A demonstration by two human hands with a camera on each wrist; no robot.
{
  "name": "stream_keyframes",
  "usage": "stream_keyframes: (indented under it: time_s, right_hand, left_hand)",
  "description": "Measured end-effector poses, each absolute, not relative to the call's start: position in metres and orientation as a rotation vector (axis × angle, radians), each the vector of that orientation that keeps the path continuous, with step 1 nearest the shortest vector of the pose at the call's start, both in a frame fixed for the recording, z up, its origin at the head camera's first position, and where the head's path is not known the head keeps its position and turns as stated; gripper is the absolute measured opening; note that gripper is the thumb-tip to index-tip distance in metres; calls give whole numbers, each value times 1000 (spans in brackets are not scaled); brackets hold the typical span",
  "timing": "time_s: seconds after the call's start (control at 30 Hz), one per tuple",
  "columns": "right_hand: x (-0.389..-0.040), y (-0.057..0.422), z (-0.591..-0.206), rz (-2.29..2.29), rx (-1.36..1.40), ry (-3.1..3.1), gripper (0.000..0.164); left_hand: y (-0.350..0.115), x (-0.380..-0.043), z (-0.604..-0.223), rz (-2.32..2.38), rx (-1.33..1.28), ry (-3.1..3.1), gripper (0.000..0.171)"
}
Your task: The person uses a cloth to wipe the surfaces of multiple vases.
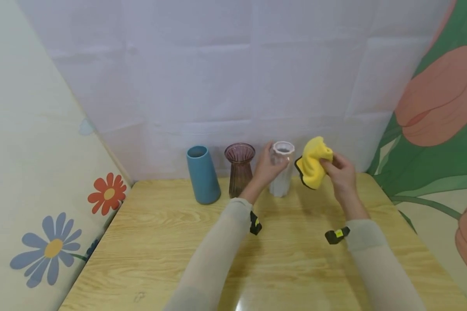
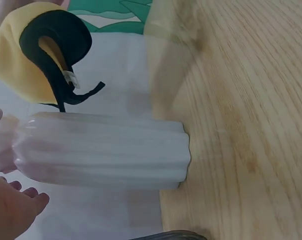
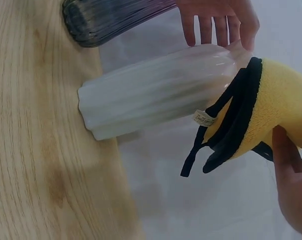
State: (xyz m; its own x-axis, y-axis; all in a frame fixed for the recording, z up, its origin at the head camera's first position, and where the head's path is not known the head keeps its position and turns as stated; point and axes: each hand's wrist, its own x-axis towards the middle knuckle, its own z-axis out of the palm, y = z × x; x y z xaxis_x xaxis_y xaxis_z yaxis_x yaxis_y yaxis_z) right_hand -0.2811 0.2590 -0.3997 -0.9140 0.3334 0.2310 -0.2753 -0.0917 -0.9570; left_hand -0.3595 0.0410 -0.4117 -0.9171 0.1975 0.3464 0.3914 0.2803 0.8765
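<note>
A white fluted vase stands upright near the back of the table. My left hand is around its upper part, thumb on one side and fingers on the other. In the left wrist view a small gap shows between the fingertips and the white vase; the right wrist view shows these fingers fairly straight at the vase's edge. My right hand pinches a yellow cloth with dark edging and a small label, held bunched in the air right of the vase.
A purple ribbed glass vase stands left of the white one, partly behind my left hand. Farther left is a blue vase. A white sheet hangs behind the wooden table; flower-patterned walls flank both sides.
</note>
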Motion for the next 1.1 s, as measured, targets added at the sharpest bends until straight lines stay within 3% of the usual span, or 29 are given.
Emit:
stream_keyframes:
  time_s: [0.27,0.67,1.1]
  right_hand:
    - [-294,253,-403,1961,-50,-1910,35]
    - [-315,242,-418,1764,-12,-2163,46]
    - [-321,233,-418,1890,0,-2204,51]
  left_hand:
    - [41,-373,-417,-1785,-564,-2370,86]
    - [41,-380,-420,-1865,-582,-2376,83]
    - [37,-381,-419,-1749,-601,-2458,75]
